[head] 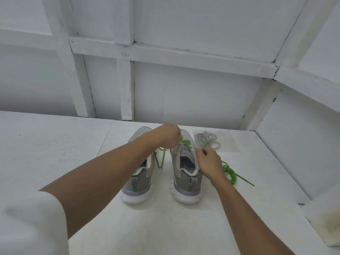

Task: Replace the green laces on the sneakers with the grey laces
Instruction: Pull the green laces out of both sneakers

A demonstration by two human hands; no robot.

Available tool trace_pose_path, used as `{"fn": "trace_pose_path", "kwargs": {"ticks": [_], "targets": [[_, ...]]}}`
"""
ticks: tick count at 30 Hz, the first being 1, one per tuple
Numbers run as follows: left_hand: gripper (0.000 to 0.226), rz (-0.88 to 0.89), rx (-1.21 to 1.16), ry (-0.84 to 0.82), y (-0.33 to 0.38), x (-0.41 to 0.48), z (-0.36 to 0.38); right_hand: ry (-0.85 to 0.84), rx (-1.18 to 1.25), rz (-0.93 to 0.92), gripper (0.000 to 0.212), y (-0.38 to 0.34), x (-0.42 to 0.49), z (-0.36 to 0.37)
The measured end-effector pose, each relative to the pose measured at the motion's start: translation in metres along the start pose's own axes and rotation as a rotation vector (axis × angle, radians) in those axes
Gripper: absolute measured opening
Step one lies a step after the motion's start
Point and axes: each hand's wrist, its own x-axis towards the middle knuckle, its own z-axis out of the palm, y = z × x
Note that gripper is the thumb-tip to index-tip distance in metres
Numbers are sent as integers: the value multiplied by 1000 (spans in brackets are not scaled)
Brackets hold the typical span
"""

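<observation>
Two grey sneakers stand side by side on the white table [55,144], heels toward the person. The left sneaker [139,179] has no lace showing in its eyelets as far as the view allows, and the forearm crosses over it. The right sneaker [185,173] has the green lace [186,143] bunched at its lower eyelets. The left hand [168,136] reaches across to that shoe, its grip closed on a strand of this lace, which hangs down between the shoes. The right hand [208,162] sits at the shoe's right edge, fingers pinched on the lace's other end. A loose green lace [230,173] lies coiled on the table just right of that hand. The grey laces [207,138] lie in a heap beyond, near the wall [193,92].
</observation>
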Motion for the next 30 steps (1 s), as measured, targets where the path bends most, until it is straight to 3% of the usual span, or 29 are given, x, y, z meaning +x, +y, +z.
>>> {"fn": "trace_pose_path", "kwargs": {"ticks": [2, 6, 12, 18, 21, 24, 26, 28, 30], "targets": [[44, 2, -86, -10, 2, -2, 8, 1, -41, -47, 15, -5, 8, -3], [41, -31, -124, -15, -1, -2, 22, -57, -196, -267, 12, -16, 34, -5], [34, -116, -286, -68, 0, -1, 24, -199, -550, -421, 11, -29, 58, 11], [34, -197, -483, -104, -5, 5, 26, -166, -733, -499, 12, -36, 61, 18], [22, -232, -530, -64, -7, 8, 27, -60, -821, -477, 15, -41, 63, 8], [18, -260, -554, -52, -8, 10, 28, 62, -802, -325, 6, -41, 68, -8], [18, -257, -552, -45, -8, 11, 29, 26, -743, -245, 10, -37, 72, -12], [19, -263, -552, -52, -6, 9, 28, -89, -648, -289, 28, -36, 71, -9], [24, -270, -563, -67, -7, 9, 27, -203, -636, -420, 33, -37, 67, 1]]}}
